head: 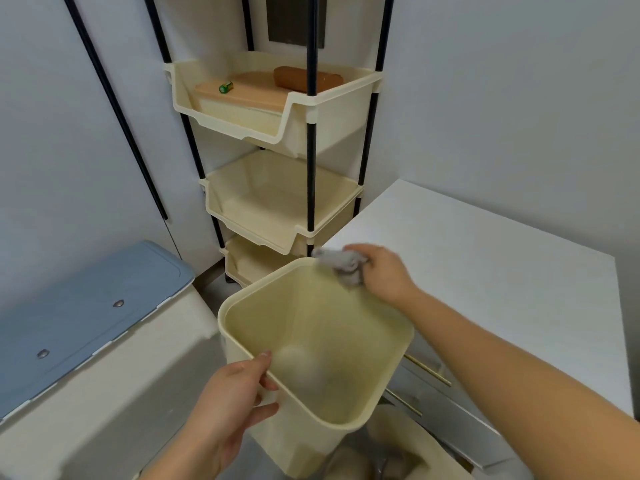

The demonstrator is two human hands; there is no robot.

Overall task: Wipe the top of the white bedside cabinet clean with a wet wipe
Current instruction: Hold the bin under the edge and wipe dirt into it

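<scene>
Holding the cream bin (311, 341) up off the floor, my left hand (228, 407) had its near rim pinched, thumb over the lip and inside, fingers curled against the outer wall. My right hand (382, 271) hung over the bin's far corner with the wet wipe (341, 266) bunched in it. The fingers were closed on the wad, though blur kept me from telling just which tips had it. The wipe looked grey and crumpled, and I judged it spent. It sat above the open mouth of the bin, beside the front left corner of the white bedside cabinet (485, 265), whose top lay bare to the right.

I took the wiping itself to be finished and the discard to be the step in hand. The wipe would handle as a limp, damp, nearly weightless thing. It had no stiffness to push against, and wet cloth tends to cling to skin, so merely easing the grip might not shed it. Best hold, I reckoned, was a light pinch on the bulk of the wad, not on a trailing flap, which could catch the rim and drape over it.

The bin seemed light, stiff plastic with smooth walls. One hand on a rim could let it tip, so I would keep that thumb hooked well inside.
</scene>
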